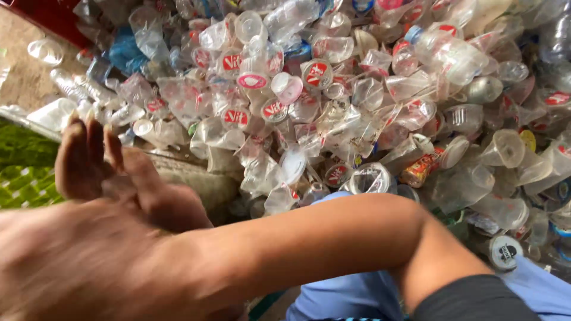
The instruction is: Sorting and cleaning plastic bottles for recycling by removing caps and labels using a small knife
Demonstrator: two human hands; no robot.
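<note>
One hand [101, 166] showed at the left, blurred, its grip released with fingers flat and holding nothing. The heap of crushed clear plastic cups [333, 119] lay just beyond the fingertips and to their right.

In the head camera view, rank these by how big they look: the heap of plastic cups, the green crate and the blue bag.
1. heap of plastic cups
2. green crate, partly cut off
3. blue bag, mostly buried, so unsure

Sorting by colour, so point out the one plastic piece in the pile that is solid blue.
The crumpled blue plastic piece at the pile's upper left; the surrounding cups are clear.
</note>
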